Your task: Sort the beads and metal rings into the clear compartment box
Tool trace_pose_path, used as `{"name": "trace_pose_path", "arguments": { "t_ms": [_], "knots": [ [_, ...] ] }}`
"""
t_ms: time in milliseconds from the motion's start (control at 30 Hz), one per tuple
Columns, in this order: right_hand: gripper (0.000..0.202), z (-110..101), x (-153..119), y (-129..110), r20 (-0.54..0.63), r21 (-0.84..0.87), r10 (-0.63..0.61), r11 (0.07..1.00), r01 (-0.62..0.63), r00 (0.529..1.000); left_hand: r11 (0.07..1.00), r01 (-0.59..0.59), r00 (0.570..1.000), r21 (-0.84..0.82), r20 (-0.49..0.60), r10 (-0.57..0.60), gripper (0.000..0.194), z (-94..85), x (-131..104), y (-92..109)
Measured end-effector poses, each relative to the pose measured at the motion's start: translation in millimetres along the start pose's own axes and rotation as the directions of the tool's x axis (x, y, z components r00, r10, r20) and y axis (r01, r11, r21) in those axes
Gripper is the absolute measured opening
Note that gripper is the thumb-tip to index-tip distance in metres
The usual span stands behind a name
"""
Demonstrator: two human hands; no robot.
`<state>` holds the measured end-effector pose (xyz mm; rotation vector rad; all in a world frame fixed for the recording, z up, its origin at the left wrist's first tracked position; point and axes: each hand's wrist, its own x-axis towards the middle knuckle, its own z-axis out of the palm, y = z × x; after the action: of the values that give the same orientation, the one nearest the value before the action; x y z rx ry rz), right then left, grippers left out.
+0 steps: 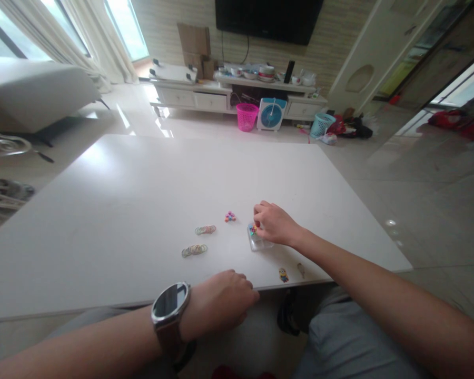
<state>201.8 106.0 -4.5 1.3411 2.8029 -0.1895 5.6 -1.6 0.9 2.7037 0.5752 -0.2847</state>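
Observation:
My right hand [274,223] is over a small clear plastic box [256,245], its fingers pinched together at the box's far side. Small colourful pieces [253,229] show in the box beside the fingertips; whatever the fingers hold is hidden. My left hand [223,300], with a watch on the wrist, rests at the table's near edge, fingers curled in and nothing visible in them. Left of the box lie a little cluster of colourful pieces [230,216] and two rows of thin rings, one pinkish [205,230] and one yellowish [195,250].
On the white table [142,184], a small yellow-and-blue cartoon figure [283,275] and a small brownish item [300,270] lie near the front edge. Beyond it stand a pink basket [247,117], a blue fan [271,114] and a low cabinet [177,97].

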Motion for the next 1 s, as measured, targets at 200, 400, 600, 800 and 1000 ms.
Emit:
{"name": "trace_pose_path", "arguments": {
  "t_ms": [200, 400, 600, 800, 1000],
  "knots": [
    [0.017, -2, 2, -7, 0.013, -0.048, -0.003, 0.999, 0.003, 1.0, 0.999, -0.005, 1.0, 0.04, -0.013, 0.006, 0.01, 2.1, 1, 1],
    [0.012, 2, 4, -5, 0.016, -0.063, -0.016, 0.998, 0.017, 1.0, 0.999, -0.007, 1.0, 0.052, -0.023, 0.008, 0.008, 5.2, 1, 1],
    [0.008, 8, 4, 4, 0.009, -0.002, -0.022, 1.0, 0.022, 1.0, 0.999, -0.011, 0.999, 0.031, -0.034, 0.012, 0.009, 3.1, 0, 1],
    [0.012, 9, 5, 6, 0.01, 0.062, 0.012, 0.998, -0.013, 1.0, 1.0, -0.012, 0.999, 0.013, -0.043, 0.012, 0.01, 5.0, 0, 0],
    [0.01, 10, 4, 9, -0.015, 0.132, 0.065, 0.989, -0.062, 0.998, 0.999, -0.016, 0.999, 0.03, -0.036, 0.017, 0.01, 3.0, 0, 1]
  ]
}}
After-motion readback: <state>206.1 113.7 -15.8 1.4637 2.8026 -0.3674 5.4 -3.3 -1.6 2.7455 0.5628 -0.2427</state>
